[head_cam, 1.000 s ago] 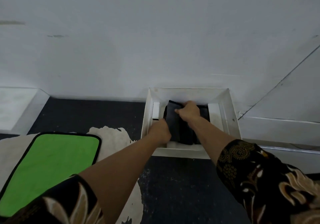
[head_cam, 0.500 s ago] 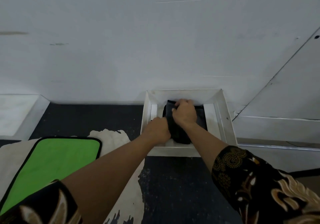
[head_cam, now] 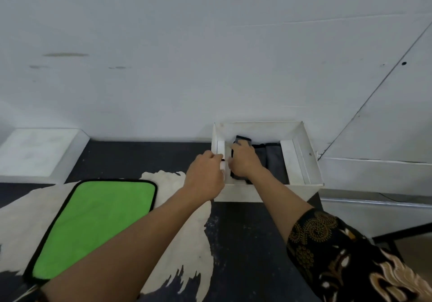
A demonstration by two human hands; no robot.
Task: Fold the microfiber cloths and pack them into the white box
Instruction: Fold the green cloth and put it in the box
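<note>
While I monitor the station through the head camera, the white wall (head_cam: 210, 44) fills the upper half of the view. Below it I read a dark tabletop (head_cam: 245, 243) with a pale worn patch (head_cam: 168, 180) at left. The green cloth (head_cam: 93, 227), black-edged, lies flat and unfolded on that patch. The white box (head_cam: 304, 156) stands open against the wall, just right of the green cloth. The dark folded cloths (head_cam: 272, 159) lie inside the box, on its floor. The right hand (head_cam: 244, 162) is inside the box, fingers curled onto the left edge of the dark folded cloths. The left hand (head_cam: 205, 177) is at the box's left wall, fingers curled over its rim and gripping it.
</note>
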